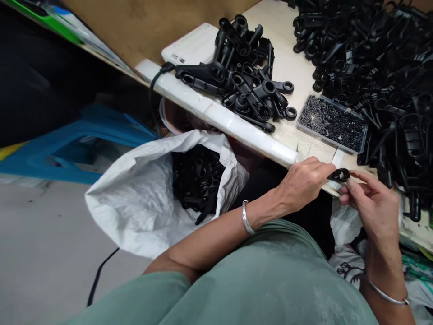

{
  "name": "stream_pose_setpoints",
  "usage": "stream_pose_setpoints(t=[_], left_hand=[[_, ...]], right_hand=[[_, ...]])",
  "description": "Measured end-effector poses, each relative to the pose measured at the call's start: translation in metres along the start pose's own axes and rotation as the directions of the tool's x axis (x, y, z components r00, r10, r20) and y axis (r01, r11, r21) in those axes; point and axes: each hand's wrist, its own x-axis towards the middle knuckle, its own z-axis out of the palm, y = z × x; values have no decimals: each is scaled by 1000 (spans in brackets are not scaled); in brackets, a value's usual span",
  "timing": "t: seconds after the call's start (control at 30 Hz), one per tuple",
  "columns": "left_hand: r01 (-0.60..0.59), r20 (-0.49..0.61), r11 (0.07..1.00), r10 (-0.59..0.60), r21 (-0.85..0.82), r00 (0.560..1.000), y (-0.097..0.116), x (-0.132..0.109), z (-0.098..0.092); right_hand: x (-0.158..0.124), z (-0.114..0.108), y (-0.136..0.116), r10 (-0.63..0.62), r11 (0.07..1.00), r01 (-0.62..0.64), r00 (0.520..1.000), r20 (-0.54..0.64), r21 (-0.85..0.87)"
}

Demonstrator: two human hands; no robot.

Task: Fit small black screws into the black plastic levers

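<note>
Near the table's front edge, my left hand is closed on a small black plastic part, which has a ring-shaped end. My right hand pinches at the other end of this part with thumb and fingers. Just behind the hands lies a clear plastic box filled with small dark and silver pieces, too small to make out singly. A pile of black plastic parts lies to the left of the box, and a larger heap of black parts spreads over the right side.
The table has a white padded front edge. Below it, at the left, an open white sack holds black parts. A white box stands behind the smaller pile. A blue plastic stool is at the far left.
</note>
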Motion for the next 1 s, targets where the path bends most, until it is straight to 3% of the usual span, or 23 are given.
stream_pose_setpoints(t=[0.1, 0.23, 0.33, 0.7, 0.8, 0.9, 1.0], left_hand=[[-9, -80, 1000, 8, -19, 997, 5, -3, 1], [-28, -109, 999, 25, -20, 994, 13, -3, -1], [-59, -117, 998, 58, -10, 991, 18, -3, -4], [-42, -144, 999, 38, -22, 989, 23, -8, -1], [-34, -203, 999, 27, -27, 979, 21, -7, 0], [0, -201, 1000, -5, -24, 980, 20, -7, 0], [14, -198, 1000, -19, -25, 980, 19, -7, -1]], right_hand=[[-9, 8, 2, 66, 975, -54, 997, -45, 216], [-11, 17, 2, 109, 851, -118, 993, 48, 512], [-9, 21, 0, 129, 777, -135, 990, 54, 615], [-7, 30, -4, 173, 764, -113, 984, -33, 635], [-6, 28, -6, 188, 744, -181, 980, 58, 643], [-7, 23, -7, 165, 729, -242, 970, 179, 640], [-8, 18, -6, 138, 726, -253, 965, 225, 640]])
